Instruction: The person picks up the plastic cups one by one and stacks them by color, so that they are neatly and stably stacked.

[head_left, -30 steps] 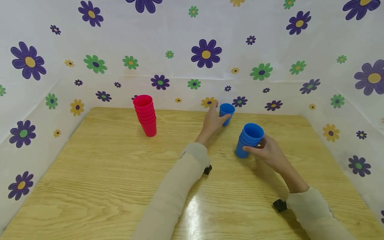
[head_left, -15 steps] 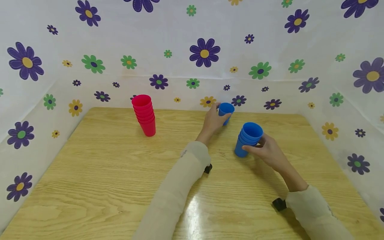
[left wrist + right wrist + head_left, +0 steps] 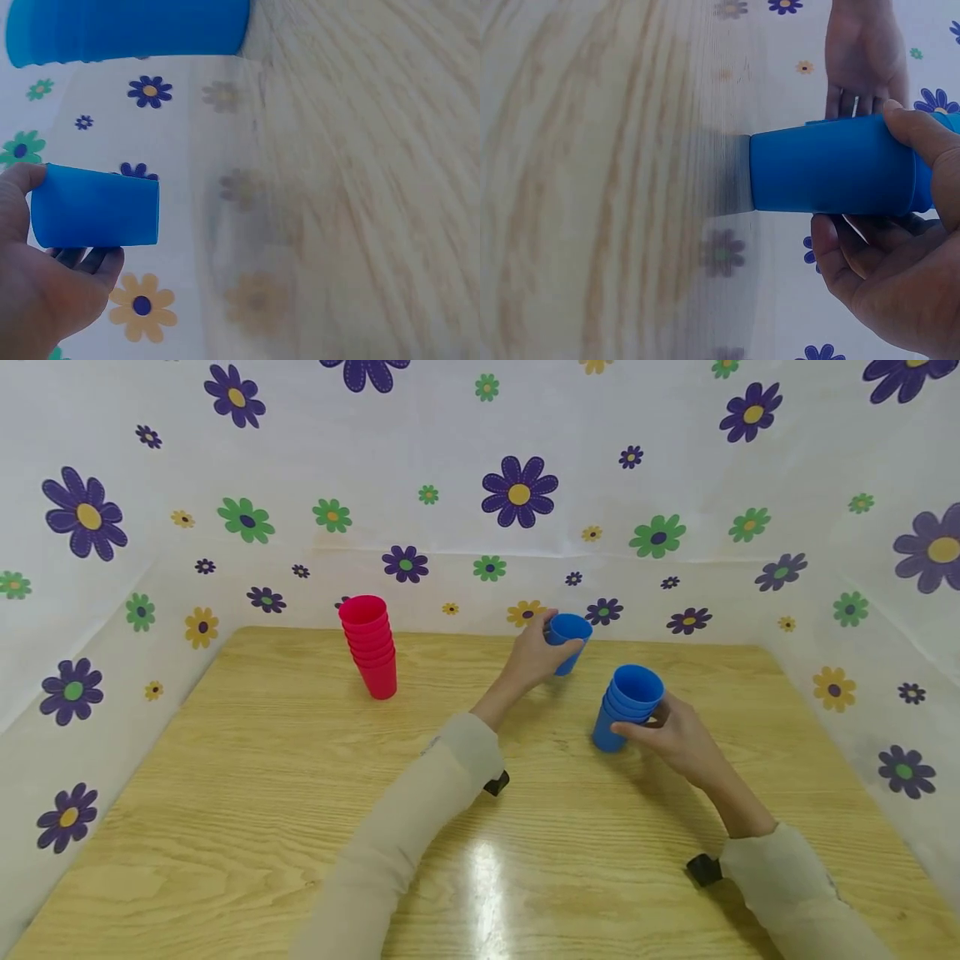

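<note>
Toward the back of the table, my left hand grips a single blue cup, thumb on the near side and fingers on the far side. In the left wrist view a gap shows between the base of this cup and the tabletop, so it appears slightly raised. My right hand holds a short stack of nested blue cups, thumb across its front. The right wrist view shows the base of the stack at the tabletop, with fingers under one side and the thumb over the other.
A tall stack of several nested red cups stands upright at the back left of the wooden table. A white cloth with printed flowers hangs behind the table and along both sides.
My left hand has closed its grip on the single blue cup and raised it slightly; the left forearm has shifted leftward. My right hand and its stack have stayed put.
</note>
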`<state>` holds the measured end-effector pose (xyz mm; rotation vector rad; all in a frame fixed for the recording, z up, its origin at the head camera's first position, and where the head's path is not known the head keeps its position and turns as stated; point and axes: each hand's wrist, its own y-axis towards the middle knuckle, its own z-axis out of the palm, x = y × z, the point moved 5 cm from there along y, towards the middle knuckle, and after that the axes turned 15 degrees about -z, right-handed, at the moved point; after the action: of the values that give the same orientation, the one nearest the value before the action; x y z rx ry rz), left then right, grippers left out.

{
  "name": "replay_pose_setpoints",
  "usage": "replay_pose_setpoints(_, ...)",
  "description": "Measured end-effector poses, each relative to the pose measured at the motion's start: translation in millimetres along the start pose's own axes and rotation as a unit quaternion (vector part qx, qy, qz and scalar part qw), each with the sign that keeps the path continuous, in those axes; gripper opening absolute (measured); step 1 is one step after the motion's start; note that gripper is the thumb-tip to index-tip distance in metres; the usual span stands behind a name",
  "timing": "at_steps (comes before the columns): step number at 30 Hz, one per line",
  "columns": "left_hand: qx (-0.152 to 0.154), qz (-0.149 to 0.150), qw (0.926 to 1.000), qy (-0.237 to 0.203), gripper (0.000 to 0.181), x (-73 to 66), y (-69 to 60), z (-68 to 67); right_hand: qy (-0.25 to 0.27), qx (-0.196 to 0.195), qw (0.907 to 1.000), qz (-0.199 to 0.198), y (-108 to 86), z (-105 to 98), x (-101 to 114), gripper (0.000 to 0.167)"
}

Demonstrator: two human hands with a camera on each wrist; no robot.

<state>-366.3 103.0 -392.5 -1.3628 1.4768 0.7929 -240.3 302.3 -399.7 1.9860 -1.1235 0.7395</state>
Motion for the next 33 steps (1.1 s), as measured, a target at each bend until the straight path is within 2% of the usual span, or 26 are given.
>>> replay_pose_setpoints(8,0.043,0.028,0.9986,-0.008,0.068,-13.6,-30.7,-18.9,0.003,-0.001,1.0000,-0.006,0.3,0,2,0.070)
replay_pose_setpoints(15,0.070,0.048,0.9961,-0.025,0.067,-25.7,-58.0,-28.7,0.001,-0.001,1.0000,-0.008,0.2,0,1,0.070)
replay_pose_setpoints(23,0.115,0.078,0.9897,-0.032,0.067,-45.2,-82.1,-24.5,-0.004,0.000,1.0000,-0.004,-1.7,-2,0,0.071)
replay_pose_setpoints(33,0.125,0.114,0.9845,-0.044,0.068,-69.5,-96.4,-18.7,0.008,0.006,0.9999,-0.005,0.4,-1,3,0.076)
